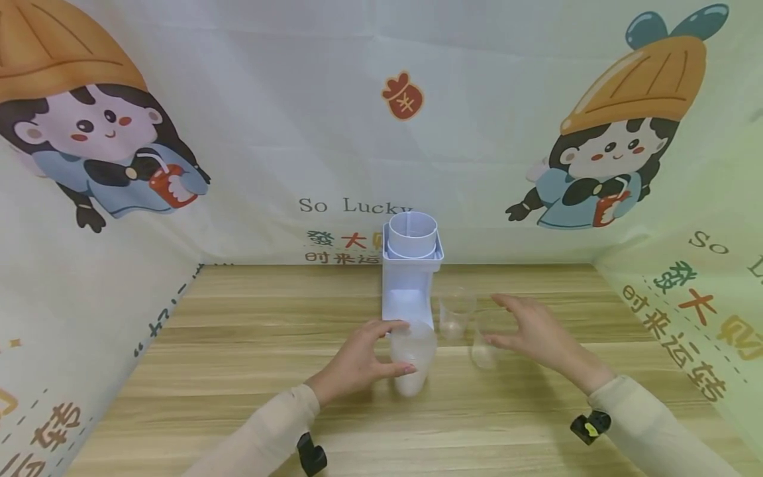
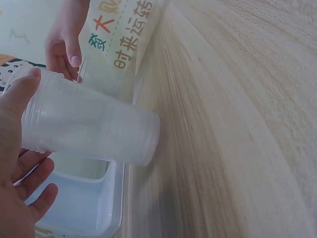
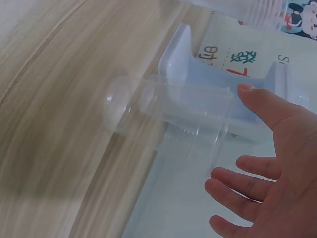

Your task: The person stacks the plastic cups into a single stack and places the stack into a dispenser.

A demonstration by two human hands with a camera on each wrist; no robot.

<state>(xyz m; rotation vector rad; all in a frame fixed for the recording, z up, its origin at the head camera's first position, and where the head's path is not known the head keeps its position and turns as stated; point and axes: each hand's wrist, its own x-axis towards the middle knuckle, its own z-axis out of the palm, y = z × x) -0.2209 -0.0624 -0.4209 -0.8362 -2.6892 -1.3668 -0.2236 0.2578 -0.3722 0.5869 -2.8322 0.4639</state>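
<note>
My left hand [image 1: 357, 358] grips a stack of nested clear plastic cups [image 1: 412, 361] near the rims, thumb on one side and fingers on the other. The stack [image 2: 94, 119] tilts in front of a white plastic stand [image 1: 406, 301] with a round sleeve on top. At the right, my right hand [image 1: 539, 334] is spread beside the rim of a single clear plastic cup [image 1: 485, 351]. In the right wrist view that cup [image 3: 183, 114] stands between the thumb and the loosely bent fingers, which do not close on it. Another clear cup [image 1: 456, 315] stands behind it, close to the white stand.
A wood-grain table [image 1: 286, 298] lies under everything. Printed cloth [image 1: 268, 132] with cartoon figures and lettering hangs behind and at both sides. The white stand sits near the table's back edge. A black strap device [image 1: 590, 427] is on each wrist.
</note>
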